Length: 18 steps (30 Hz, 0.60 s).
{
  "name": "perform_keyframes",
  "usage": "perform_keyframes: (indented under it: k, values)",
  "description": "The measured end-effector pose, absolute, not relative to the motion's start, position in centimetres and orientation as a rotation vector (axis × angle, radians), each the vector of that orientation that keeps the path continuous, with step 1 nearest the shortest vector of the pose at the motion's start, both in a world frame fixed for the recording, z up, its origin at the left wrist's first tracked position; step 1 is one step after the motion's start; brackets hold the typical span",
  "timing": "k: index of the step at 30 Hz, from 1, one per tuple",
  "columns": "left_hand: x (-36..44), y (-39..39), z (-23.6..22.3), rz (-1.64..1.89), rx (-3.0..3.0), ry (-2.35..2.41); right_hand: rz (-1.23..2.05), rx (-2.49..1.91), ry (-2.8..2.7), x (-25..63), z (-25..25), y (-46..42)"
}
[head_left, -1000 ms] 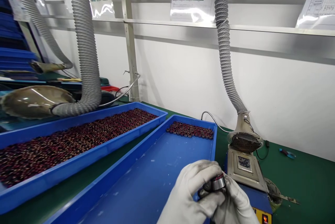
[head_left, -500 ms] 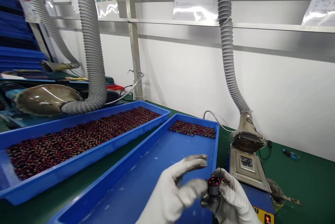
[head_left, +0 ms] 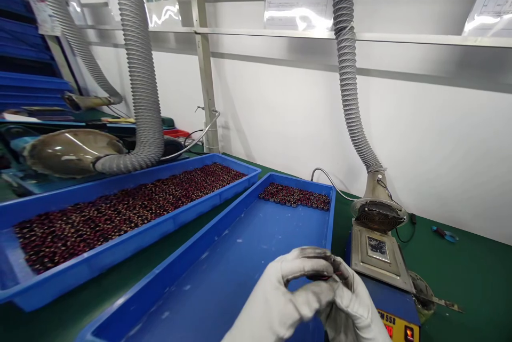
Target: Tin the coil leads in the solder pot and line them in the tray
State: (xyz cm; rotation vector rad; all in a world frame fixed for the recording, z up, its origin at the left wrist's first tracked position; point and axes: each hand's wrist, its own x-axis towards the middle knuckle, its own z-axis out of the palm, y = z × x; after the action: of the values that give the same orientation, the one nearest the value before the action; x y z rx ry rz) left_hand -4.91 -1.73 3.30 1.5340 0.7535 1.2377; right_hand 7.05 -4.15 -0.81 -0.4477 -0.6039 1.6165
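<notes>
Both hands wear white gloves and meet low in the picture, over the near end of the right blue tray (head_left: 224, 278). My left hand (head_left: 280, 299) curls its thumb and forefinger round a small dark red wound coil (head_left: 320, 276). My right hand (head_left: 352, 304) grips the same coil from the right. Only a sliver of the coil shows between the fingers. A row of like coils (head_left: 294, 196) lies at the far end of that tray.
A second blue tray (head_left: 168, 224) at left is full of red coils. A solder pot (head_left: 378, 251) with a small fan stands right of the hands under a grey hose (head_left: 348, 75). Another hose with a hood (head_left: 68, 151) lies at left. Blue cutters (head_left: 442, 233) lie on the green mat.
My left hand opened away from the coil half a second ago and has now closed back over it. The coil, then plainly seen, is mostly hidden by the fingers.
</notes>
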Motion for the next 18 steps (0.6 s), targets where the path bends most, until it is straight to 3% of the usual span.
perform_keyframes:
  k: [7, 12, 18]
  values:
    - [-5.8, -1.3, 2.0, 1.563, 1.353, 0.845, 1.788, -0.39, -0.606, 7.9, -0.3, -4.7]
    - [-5.7, -1.6, 1.1, 1.301, 1.85, 0.916, 1.69, -0.404, -0.578, 8.0, -0.6, -4.8]
    - [-4.8, -2.0, 1.8, 1.352, 1.97, 0.708, 1.711, -0.406, -0.534, 7.7, -0.5, -5.0]
